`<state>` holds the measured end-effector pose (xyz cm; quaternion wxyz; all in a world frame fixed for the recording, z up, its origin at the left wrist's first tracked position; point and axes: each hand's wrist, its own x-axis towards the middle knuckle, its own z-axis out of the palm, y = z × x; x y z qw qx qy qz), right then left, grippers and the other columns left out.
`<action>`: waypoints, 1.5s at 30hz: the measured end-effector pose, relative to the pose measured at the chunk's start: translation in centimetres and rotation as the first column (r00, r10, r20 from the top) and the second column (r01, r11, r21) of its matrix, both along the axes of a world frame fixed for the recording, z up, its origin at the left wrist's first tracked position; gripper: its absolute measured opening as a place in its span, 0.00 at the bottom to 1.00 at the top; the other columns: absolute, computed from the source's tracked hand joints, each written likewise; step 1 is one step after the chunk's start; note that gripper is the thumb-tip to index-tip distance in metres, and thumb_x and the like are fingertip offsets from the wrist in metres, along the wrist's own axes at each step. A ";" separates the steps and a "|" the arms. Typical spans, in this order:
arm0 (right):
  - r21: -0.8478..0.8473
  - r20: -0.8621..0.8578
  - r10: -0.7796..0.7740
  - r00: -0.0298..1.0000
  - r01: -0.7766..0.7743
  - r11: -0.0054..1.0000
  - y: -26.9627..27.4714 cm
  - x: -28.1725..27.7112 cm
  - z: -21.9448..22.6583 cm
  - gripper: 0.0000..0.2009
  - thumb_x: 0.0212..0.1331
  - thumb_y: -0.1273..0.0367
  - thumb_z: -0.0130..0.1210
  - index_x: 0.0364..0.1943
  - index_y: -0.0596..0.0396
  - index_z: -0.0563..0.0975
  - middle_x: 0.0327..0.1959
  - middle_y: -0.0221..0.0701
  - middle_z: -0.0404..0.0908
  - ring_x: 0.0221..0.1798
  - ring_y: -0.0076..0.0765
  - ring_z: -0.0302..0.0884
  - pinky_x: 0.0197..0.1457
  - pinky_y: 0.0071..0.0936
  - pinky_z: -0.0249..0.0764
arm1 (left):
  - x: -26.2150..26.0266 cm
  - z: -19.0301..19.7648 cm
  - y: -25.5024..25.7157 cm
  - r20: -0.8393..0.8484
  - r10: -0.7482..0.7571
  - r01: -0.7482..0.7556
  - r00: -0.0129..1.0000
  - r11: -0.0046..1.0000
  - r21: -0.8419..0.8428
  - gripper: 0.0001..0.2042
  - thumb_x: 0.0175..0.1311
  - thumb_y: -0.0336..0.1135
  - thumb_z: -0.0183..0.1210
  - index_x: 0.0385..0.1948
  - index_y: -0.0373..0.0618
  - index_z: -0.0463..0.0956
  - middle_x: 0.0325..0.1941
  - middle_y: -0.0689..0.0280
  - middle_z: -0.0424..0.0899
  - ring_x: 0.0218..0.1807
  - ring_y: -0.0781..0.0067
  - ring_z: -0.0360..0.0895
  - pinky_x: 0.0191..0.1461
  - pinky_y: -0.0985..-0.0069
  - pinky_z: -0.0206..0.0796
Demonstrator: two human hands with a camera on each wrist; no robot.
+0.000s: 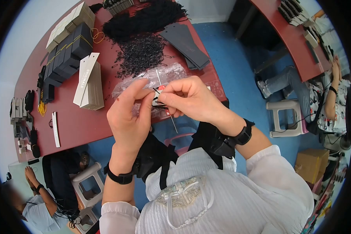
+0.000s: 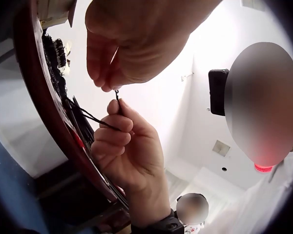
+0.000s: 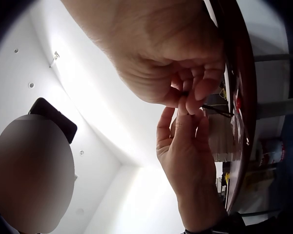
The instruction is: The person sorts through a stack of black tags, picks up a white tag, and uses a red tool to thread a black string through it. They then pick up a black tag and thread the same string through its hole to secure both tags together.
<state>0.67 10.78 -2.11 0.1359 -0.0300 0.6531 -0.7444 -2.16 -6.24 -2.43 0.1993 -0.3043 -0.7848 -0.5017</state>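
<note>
In the head view both hands meet over the table's front edge. Thumb and fingertips of the left hand [image 1: 128, 115] pinch one part of a thin black cord [image 1: 157, 103]; the right hand [image 1: 195, 99] pinches it close by. The left wrist view has the left hand [image 2: 136, 44] above and the right hand [image 2: 132, 151] below, a short dark stretch of cord [image 2: 118, 100] between their fingertips and a strand trailing from the right fingers. Fingertips nearly touch in the right wrist view, where the right hand [image 3: 171, 48] is above the left hand [image 3: 190, 161].
Under the hands lies clear plastic [image 1: 171, 72] with something red and a thin rod [image 1: 173, 123]. Behind are a pile of black pins [image 1: 140, 54], black cords [image 1: 144, 21] and dark tags [image 1: 185, 45]. White tags [image 1: 91, 85] stand left. Other people sit at both sides.
</note>
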 end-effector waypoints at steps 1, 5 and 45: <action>0.001 -0.002 -0.010 1.000 0.010 1.000 0.0 0.0 0.0 0.08 0.62 0.67 0.54 0.35 0.58 0.80 0.22 0.22 0.78 0.23 0.11 0.73 0.25 0.10 0.70 | 0.0 0.0 0.0 -0.067 -0.009 0.006 0.998 0.999 -0.037 0.16 0.50 0.19 0.61 0.43 0.40 0.75 0.27 0.63 0.83 0.31 0.71 0.80 0.37 0.78 0.71; -0.017 0.010 -0.018 1.000 0.018 1.000 0.0 0.1 0.1 0.08 0.62 0.67 0.55 0.35 0.57 0.80 0.22 0.22 0.79 0.23 0.11 0.74 0.25 0.10 0.71 | 0.0 0.2 0.0 -0.122 -0.018 0.003 0.992 0.993 -0.120 0.17 0.50 0.19 0.61 0.44 0.42 0.75 0.27 0.64 0.82 0.30 0.69 0.79 0.35 0.77 0.70; -0.009 -0.091 -0.124 0.988 0.124 0.992 -0.2 0.3 -0.7 0.04 0.61 0.71 0.54 0.35 0.58 0.76 0.24 0.24 0.78 0.26 0.13 0.76 0.29 0.13 0.75 | 0.8 0.0 -0.4 0.417 -0.138 0.106 0.898 0.989 0.100 0.02 0.58 0.23 0.57 0.31 0.36 0.76 0.32 0.65 0.80 0.32 0.80 0.76 0.33 0.83 0.69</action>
